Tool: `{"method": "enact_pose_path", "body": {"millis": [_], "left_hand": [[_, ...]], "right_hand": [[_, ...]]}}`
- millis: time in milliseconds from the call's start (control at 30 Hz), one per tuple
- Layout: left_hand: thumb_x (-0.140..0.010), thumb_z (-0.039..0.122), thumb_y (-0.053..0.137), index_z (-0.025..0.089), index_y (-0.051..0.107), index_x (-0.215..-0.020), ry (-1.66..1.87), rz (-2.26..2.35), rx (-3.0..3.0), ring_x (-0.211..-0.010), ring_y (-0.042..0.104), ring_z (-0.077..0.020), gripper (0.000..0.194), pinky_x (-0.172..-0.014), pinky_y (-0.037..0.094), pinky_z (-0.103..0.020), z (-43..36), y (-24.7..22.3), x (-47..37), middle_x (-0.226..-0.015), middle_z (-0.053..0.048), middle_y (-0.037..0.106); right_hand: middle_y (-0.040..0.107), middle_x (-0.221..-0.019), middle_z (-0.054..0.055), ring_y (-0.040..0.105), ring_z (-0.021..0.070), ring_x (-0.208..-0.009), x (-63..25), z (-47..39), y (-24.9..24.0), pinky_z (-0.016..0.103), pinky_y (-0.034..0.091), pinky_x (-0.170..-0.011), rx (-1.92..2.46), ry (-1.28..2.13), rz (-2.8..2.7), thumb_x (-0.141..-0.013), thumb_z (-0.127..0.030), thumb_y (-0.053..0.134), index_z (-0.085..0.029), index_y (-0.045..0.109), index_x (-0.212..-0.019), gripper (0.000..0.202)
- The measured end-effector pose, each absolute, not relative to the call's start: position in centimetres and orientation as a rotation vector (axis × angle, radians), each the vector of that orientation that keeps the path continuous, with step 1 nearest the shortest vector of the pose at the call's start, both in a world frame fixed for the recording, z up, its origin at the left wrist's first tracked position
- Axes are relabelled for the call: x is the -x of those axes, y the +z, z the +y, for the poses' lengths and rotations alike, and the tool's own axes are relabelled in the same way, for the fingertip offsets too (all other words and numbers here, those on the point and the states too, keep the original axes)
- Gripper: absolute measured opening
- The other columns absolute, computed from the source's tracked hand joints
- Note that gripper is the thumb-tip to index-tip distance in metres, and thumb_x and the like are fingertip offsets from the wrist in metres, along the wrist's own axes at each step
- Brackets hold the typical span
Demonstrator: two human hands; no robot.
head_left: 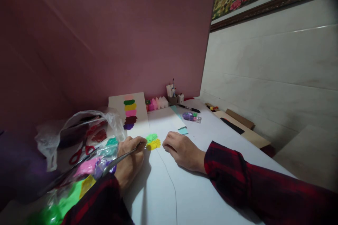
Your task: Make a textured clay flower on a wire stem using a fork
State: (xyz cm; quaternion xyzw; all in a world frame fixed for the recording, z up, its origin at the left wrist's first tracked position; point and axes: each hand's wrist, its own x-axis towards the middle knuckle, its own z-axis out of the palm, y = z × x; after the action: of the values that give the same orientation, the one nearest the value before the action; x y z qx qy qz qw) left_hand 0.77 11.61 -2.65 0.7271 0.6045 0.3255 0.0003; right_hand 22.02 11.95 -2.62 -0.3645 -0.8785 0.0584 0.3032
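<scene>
Clay [153, 145] in green and yellow sits in two touching, ridged patches near the middle of the tabletop [211, 137], both apparently laid down, while the thin line [173, 182] running from them toward the near edge looks uncovered. The left hand's [132, 160] fingers pinch a metal tool [118, 160] just beside the patches; the right hand's [185, 151] curl close on the other side, any grip impossible to tell.
</scene>
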Motion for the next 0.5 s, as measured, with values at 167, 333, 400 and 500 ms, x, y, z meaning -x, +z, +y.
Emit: {"method": "enact_pose_path", "body": {"millis": [167,333,400,500], "left_hand": [[-0.083,0.011,0.048,0.023,0.07,-0.074,1.087,1.867,-2.325,-0.064,0.047,-0.018,0.027,-0.069,0.035,-0.035,11.35,-2.61,-0.77,-0.071,-0.003,0.057],[-0.084,0.011,0.048,0.024,0.068,-0.077,1.22,1.811,-2.351,-0.067,0.047,-0.019,0.025,-0.071,0.032,-0.037,11.18,-2.52,-0.79,-0.069,-0.002,0.056],[-0.084,0.012,0.048,0.024,0.069,-0.079,1.263,1.777,-2.352,-0.068,0.049,-0.0187,0.024,-0.073,0.033,-0.037,11.23,-2.51,-0.85,-0.07,-0.002,0.057],[-0.084,0.016,0.05,0.023,0.07,-0.079,1.286,1.74,-2.337,-0.068,0.049,-0.0183,0.022,-0.071,0.035,-0.036,11.37,-2.56,-0.93,-0.07,-0.002,0.057]], "right_hand": [[0.058,-0.084,0.006,0.053,0.0176,-0.081,-22.02,12.04,-2.59,0.029,0.043,-0.074,0.967,0.153,-2.327,-0.091,-0.007,0.056,-0.013,0.063,-0.084,0.012],[0.059,-0.085,0.007,0.054,0.0179,-0.081,-21.99,12.14,-2.8,0.03,0.043,-0.075,0.97,0.153,-2.324,-0.092,-0.009,0.055,-0.013,0.064,-0.084,0.012],[0.059,-0.085,0.007,0.054,0.0179,-0.081,-22.0,12.14,-2.87,0.03,0.043,-0.074,0.971,0.152,-2.323,-0.092,-0.008,0.055,-0.012,0.064,-0.084,0.012],[0.059,-0.084,0.007,0.054,0.018,-0.081,-22.04,12.14,-2.88,0.03,0.043,-0.074,0.97,0.152,-2.321,-0.091,-0.008,0.055,-0.012,0.064,-0.084,0.012]]}}
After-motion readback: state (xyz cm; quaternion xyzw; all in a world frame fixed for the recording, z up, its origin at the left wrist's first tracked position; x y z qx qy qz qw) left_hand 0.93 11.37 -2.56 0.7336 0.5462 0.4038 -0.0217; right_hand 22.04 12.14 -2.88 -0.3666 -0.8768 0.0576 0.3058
